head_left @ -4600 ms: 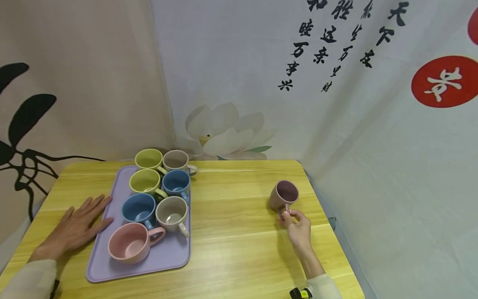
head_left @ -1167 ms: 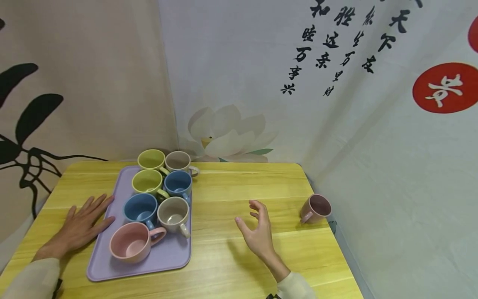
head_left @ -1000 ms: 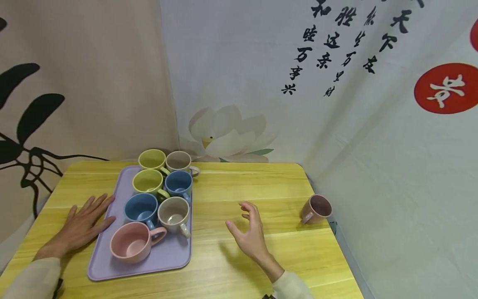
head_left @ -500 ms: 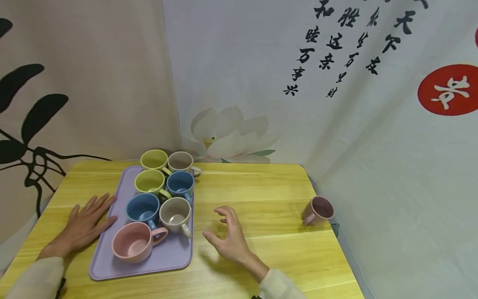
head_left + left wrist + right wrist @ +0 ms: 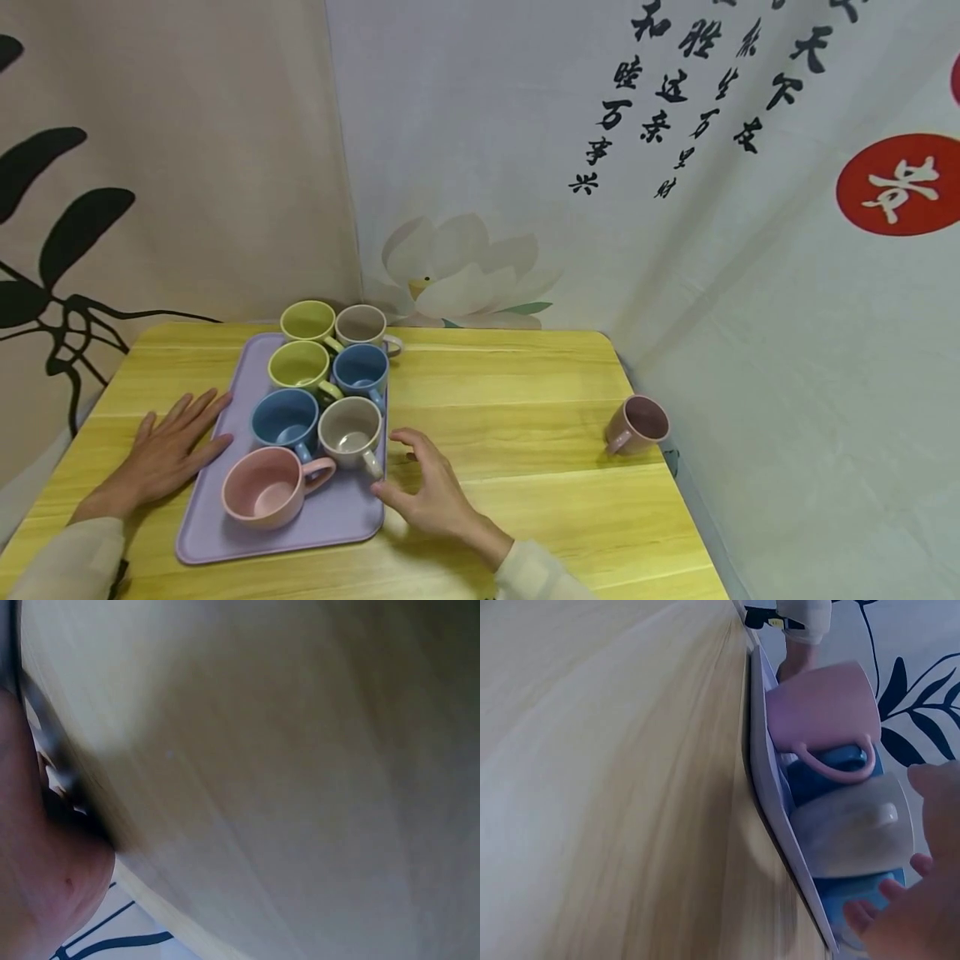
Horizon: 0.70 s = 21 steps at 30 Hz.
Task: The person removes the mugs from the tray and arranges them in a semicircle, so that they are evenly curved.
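My left hand [image 5: 165,446] lies flat with spread fingers, fingertips on the left rim of the lilac tray [image 5: 345,521]. My right hand [image 5: 431,492] reaches over the tray's right edge, thumb and fingers apart, holding nothing. Its thumb tip is right by the handle of a cream mug [image 5: 348,429]. In the right wrist view this cream mug [image 5: 851,825] stands between the pink mug [image 5: 825,709] and a blue one. The left wrist view shows mostly tabletop, with part of the hand at its left side.
Behind the cream mug on the tray stand blue mugs [image 5: 285,417], yellow-green mugs [image 5: 298,362] and a greyish mug [image 5: 362,323] at the back. A mauve mug [image 5: 637,423] stands alone by the wooden table's [image 5: 517,375] right edge. A printed cloth [image 5: 480,150] hangs behind.
Earlier my right hand held the mauve mug's handle. That mug now stands farther right, released, and the right hand has moved left to the cream mug. The left hand stays put.
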Available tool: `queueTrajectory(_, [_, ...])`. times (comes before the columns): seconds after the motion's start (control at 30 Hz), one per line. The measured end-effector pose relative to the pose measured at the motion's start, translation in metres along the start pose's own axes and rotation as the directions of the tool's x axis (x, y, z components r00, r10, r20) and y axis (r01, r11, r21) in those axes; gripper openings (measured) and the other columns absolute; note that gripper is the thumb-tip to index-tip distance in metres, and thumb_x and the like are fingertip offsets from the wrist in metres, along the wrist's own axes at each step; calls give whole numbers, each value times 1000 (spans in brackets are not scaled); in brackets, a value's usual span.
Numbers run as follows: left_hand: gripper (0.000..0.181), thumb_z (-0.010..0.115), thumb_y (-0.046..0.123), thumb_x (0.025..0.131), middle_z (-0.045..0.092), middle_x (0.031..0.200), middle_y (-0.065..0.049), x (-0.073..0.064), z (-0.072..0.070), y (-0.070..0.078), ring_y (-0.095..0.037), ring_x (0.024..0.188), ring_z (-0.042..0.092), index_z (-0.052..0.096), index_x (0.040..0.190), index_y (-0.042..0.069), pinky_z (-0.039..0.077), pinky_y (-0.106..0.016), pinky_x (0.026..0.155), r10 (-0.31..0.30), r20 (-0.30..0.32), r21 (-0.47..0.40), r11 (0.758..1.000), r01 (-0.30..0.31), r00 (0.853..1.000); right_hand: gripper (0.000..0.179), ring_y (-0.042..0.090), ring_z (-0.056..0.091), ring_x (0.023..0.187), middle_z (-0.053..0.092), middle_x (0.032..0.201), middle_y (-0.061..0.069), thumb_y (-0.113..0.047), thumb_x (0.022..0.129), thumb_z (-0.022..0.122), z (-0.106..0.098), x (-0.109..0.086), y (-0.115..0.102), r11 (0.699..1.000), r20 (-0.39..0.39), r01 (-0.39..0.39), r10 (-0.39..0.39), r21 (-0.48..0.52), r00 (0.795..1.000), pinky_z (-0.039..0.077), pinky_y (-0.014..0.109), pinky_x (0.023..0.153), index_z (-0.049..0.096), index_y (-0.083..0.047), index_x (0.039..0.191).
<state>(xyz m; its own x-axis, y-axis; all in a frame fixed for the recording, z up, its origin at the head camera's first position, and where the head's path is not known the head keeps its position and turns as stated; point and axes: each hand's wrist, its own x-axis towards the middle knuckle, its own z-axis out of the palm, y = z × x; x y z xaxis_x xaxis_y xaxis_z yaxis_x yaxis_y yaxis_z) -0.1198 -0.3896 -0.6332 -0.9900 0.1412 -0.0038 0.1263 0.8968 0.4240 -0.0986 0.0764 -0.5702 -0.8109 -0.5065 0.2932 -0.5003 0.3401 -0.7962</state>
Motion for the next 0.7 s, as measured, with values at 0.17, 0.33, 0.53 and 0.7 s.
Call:
queueTrajectory(0.17, [83, 49, 57, 117, 11, 187, -31, 1, 0, 0, -64, 172, -3, 12, 183, 24, -21, -88, 127, -11, 14, 4, 1000, 11, 1000, 68, 31, 66, 147, 64, 162, 13, -23, 101, 86, 9, 2, -3, 1000, 24, 25, -25, -2, 999, 62, 47, 115, 54, -6, 159])
queueTrajectory(0.33, [83, 49, 58, 117, 10, 188, -31, 1, 0, 0, -63, 172, -4, 12, 183, 24, -23, -87, 128, -18, 17, 3, 1000, 18, 1000, 61, 29, 68, 144, 66, 158, 11, -24, 103, 85, 14, 3, -4, 1000, 15, 0, 0, 2, 1000, 63, 44, 114, 58, -10, 155])
queueTrajectory(0.53, [82, 49, 58, 117, 10, 188, -30, 0, -1, 2, -63, 173, -4, 12, 183, 24, -24, -85, 128, -17, 14, 0, 1000, 17, 1000, 48, 33, 73, 132, 73, 143, 13, -21, 103, 84, 19, 5, -7, 999, 4, -30, 30, 40, 1000, 65, 42, 110, 65, -7, 145])
queueTrajectory(0.7, [83, 49, 58, 117, 11, 188, -31, 0, -1, 2, -63, 172, -4, 12, 183, 24, -25, -85, 128, -20, 14, -1, 1000, 20, 1000, 43, 25, 75, 127, 78, 136, 14, -17, 104, 83, 22, 6, -8, 989, 18, -102, 101, 103, 995, 65, 43, 110, 67, -6, 142])
